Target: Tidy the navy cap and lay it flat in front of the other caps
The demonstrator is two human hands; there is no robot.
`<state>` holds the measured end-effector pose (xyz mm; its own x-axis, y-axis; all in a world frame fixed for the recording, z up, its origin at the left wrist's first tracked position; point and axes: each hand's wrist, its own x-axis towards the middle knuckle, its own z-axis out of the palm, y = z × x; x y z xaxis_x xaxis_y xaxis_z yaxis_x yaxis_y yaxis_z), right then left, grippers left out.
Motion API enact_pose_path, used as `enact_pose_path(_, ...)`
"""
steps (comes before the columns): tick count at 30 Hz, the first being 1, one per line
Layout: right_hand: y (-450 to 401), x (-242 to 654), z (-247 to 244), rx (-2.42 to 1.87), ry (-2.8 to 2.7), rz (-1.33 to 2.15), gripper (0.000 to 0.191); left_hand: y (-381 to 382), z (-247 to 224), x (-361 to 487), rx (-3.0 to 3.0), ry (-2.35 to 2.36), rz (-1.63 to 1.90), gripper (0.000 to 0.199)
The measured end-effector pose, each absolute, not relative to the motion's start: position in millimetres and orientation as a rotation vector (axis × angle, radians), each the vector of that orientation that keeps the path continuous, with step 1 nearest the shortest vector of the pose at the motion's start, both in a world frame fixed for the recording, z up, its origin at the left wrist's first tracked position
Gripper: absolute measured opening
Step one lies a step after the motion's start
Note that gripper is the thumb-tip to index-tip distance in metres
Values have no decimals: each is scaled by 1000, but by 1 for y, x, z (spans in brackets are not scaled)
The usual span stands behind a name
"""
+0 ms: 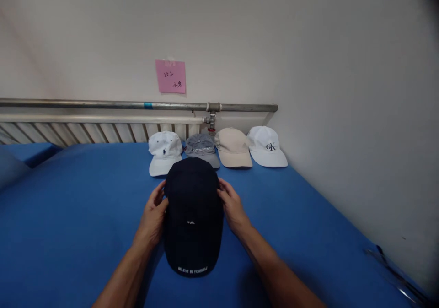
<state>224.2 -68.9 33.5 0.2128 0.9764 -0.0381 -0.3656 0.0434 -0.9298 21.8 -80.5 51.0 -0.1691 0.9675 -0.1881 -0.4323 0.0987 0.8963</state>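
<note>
A black baseball cap (194, 198) is held up over the blue surface, its brim toward me with "BELIEVE IN YOURSELF" in white letters along the edge. My left hand (153, 216) grips its left side, thumb in front and fingers tucked at the rim. On the opposite side my right hand (233, 206) pinches the rim in the same way. Behind it sit a white cap with a small dark logo (165, 150), a grey cap (200, 145) partly hidden by the black one, a beige cap (233, 148) and a white cap with "CK"-like letters (266, 145).
The blue covered surface (85, 216) runs back to a radiator (103, 132) and a metal pipe (85, 103) with a valve. A pink note (170, 77) is taped to the wall. Dark-framed glasses, apparently (394, 271), lie at the right edge.
</note>
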Motion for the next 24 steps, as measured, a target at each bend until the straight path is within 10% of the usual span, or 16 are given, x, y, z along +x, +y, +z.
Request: enact_pose_path(24, -76, 226, 34, -1206, -839, 1139, 29, -84, 54, 13, 679, 1320, 1178, 63)
